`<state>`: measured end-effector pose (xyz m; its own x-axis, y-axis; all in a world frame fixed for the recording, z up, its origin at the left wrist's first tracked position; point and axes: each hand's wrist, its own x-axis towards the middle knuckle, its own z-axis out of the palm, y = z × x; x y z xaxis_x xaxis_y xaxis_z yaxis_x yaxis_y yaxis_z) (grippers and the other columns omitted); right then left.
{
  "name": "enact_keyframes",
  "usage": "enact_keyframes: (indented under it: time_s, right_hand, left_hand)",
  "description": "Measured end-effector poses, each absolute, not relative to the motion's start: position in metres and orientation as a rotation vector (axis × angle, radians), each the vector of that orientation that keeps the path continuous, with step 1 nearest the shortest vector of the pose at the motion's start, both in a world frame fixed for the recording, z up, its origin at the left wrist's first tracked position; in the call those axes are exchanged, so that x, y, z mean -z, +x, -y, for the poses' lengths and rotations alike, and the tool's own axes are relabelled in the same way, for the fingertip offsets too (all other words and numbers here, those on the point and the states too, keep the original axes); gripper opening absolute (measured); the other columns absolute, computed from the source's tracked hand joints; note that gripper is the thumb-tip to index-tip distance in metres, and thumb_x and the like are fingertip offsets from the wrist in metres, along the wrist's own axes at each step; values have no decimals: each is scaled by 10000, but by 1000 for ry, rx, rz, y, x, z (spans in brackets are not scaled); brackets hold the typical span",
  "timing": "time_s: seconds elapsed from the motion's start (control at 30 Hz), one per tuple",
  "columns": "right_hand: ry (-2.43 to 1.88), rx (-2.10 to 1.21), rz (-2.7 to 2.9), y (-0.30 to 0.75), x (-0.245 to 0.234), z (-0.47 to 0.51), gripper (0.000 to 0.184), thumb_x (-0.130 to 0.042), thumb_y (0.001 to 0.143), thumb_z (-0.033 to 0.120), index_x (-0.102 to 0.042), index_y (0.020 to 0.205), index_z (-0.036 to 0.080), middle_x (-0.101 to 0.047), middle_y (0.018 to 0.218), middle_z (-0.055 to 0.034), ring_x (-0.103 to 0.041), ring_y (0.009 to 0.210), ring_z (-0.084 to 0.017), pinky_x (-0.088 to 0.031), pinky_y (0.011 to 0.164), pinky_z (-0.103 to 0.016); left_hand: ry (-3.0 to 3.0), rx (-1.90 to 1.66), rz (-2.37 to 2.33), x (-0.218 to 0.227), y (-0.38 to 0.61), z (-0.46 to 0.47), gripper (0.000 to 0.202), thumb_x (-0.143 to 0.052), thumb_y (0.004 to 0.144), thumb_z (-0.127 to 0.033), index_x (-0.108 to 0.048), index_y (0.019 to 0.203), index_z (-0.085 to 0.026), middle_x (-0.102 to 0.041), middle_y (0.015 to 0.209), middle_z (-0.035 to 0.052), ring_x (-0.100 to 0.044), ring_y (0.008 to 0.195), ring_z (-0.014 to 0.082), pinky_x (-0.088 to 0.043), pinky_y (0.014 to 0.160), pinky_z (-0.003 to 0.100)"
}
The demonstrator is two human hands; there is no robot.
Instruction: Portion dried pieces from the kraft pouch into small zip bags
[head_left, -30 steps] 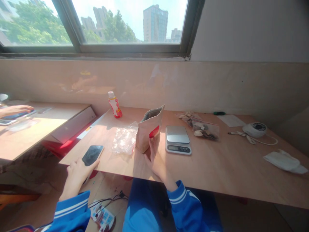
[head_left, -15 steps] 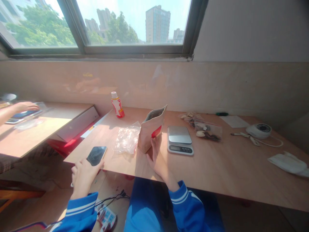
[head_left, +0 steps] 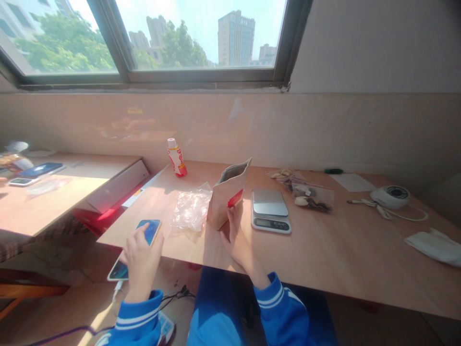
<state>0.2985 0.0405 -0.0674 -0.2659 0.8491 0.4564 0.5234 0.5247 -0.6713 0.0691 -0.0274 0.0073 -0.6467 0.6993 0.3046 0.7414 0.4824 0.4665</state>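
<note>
Near the table's front left edge lies a phone (head_left: 151,234) with a lit blue screen. It juts past the edge, and a white cable (head_left: 117,286) is plugged into its lower end. My left hand (head_left: 142,254) covers its middle, fingers apart, one fingertip at the screen. A brown paper bag (head_left: 220,199) with a red label (head_left: 235,198) stands upright, its mouth open. My right hand (head_left: 237,240) rests against its near side, fingers stretched to the label and thumb apart. What is inside the bag is hidden.
Around the bag are a crumpled clear plastic bag (head_left: 192,209), a white kitchen scale (head_left: 270,211) and a red-and-white bottle (head_left: 177,158). Farther right lie zip bags (head_left: 312,194) with dark and pale contents, a white fan-like device (head_left: 391,197) and a white cloth-like item (head_left: 434,245).
My left hand has shifted right and slightly up along the phone, uncovering its lower end. The screen has turned from dark to lit blue. My right hand stays at the bag.
</note>
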Motion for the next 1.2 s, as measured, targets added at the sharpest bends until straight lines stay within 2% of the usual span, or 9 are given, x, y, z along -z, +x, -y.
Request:
enact_keyframes:
  time_s: [0.13, 0.27, 0.43, 0.53, 0.7, 0.8, 0.97, 1.1, 1.2]
  right_hand:
    - [-1071, -490, 1915, 299, 69, -43, 767, -442, 895, 163, -22, 1524, 292, -161, 1590, -79, -167, 1461, -275, -248, 1171, -502]
    - [-985, -535, 1788, 302, 67, -42, 710, -433, 917, 210, -65, 1519, 289, -205, 1575, -78, -202, 1453, -268, -275, 1166, -484]
    - [-1014, -595, 1677, 327, 51, -33, 625, -446, 924, 300, -184, 1491, 298, -322, 1507, -86, -355, 1377, -286, -375, 1103, -501]
    - [-1130, -480, 1610, 360, 29, -31, 436, -441, 931, 310, -415, 1366, 285, -381, 1400, -113, -436, 1296, -259, -430, 1044, -471]
    - [-1311, -134, 1617, 452, 5, -63, 286, -447, 910, 352, -621, 1098, 226, -495, 1221, -114, -486, 1214, -261, -356, 1076, -486]
    - [-1484, 18, 1651, 522, 19, -99, 312, -453, 862, 325, -636, 1052, 158, -531, 1185, -170, -495, 1195, -310, -349, 1049, -504]
    - [-1988, 49, 1710, 600, 55, -129, 408, -526, 805, 290, -597, 1145, 76, -511, 1258, -302, -456, 1221, -420, -360, 933, -523]
    - [-2110, 37, 1695, 605, 69, -120, 507, -515, 847, 352, -543, 1277, 87, -545, 1245, -282, -536, 1085, -406, -386, 826, -478]
    - [-2129, 141, 1634, 596, 69, -111, 476, -531, 847, 332, -575, 1262, 103, -592, 1190, -234, -554, 1019, -360, -390, 806, -437]
  left_hand:
    - [-1764, 1508, 2109, -7, 128, 31, 247, -429, 892, -303, -622, 994, -187, -658, 981, 87, -608, 988, 230, -465, 920, 380]
    - [-2158, 1743, 1859, 2, 184, 38, 235, -422, 892, -178, -644, 823, -216, -659, 829, 28, -634, 851, 162, -514, 778, 283]
    - [-2432, 1788, 1949, 14, 214, 27, 263, -448, 869, -154, -655, 1012, -228, -685, 1029, 60, -631, 1012, 198, -522, 884, 349]
    - [-2388, 1896, 2007, 18, 214, 8, 380, -485, 851, -170, -575, 1216, -224, -621, 1226, 100, -600, 1102, 230, -515, 914, 380]
    - [-2324, 1966, 2007, 12, 205, -19, 405, -450, 872, -174, -533, 1266, -211, -621, 1215, 106, -599, 1092, 224, -494, 931, 378]
    - [-2263, 1822, 2084, 8, 200, -29, 361, -469, 865, -198, -566, 1213, -198, -660, 1105, 98, -607, 1062, 240, -469, 955, 413]
    - [-2359, 1912, 1928, 3, 207, -45, 329, -476, 866, -197, -594, 1172, -214, -630, 1203, 88, -594, 1112, 215, -476, 958, 345]
    - [-2355, 1996, 1879, 5, 224, -63, 303, -438, 896, -214, -623, 1136, -213, -669, 1163, 67, -609, 1102, 190, -474, 984, 337]
    - [-2318, 2035, 1836, 17, 232, -74, 314, -421, 887, -181, -641, 1105, -235, -690, 1131, 43, -628, 1068, 188, -494, 966, 354]
